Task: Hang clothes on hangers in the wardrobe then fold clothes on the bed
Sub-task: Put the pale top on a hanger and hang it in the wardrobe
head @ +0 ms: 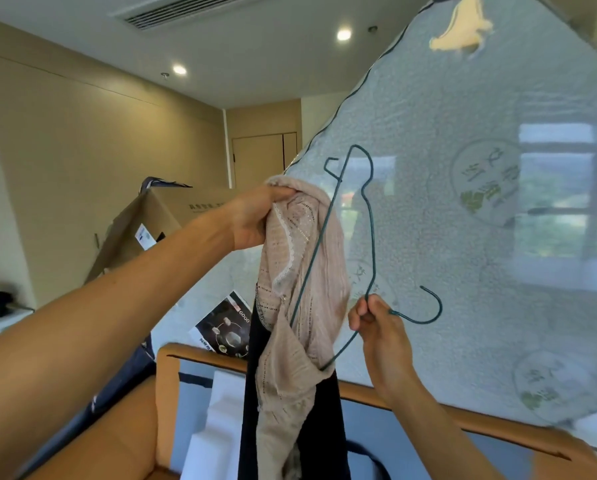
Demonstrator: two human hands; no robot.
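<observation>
- the left hand (pixel 255 220), reaching in from 8 o'clock, grasps the top of a beige top (pixel 311 271), fingers curled over its bunched edge just left of centre.
- the top hangs straight down from that grip toward 6 o'clock; a black part (pixel 321 410) of the cloth hangs under the beige knit and runs out of view at the bottom edge.
- the right hand (pixel 383 330), coming up from 5 o'clock, pinches a green hanger (pixel 319 237) at its neck, finger and thumb closed on the wire.
- the hanger is turned on its side, with its hook pointing to 3 o'clock and its long bar slanting across the front of the top.
- the hanger's lower end is tucked into a fold of the top, at 6 o'clock from the centre.
- a wrapped mattress (pixel 463 168) stands tilted behind the hanger, filling the view from 12 to 4 o'clock.
- an orange frame (pixel 428 407) runs under the mattress at 5 o'clock.
- a box (pixel 172 216) leans at 9 o'clock, and a leaflet (pixel 224 327) sits at 7 o'clock below it.
</observation>
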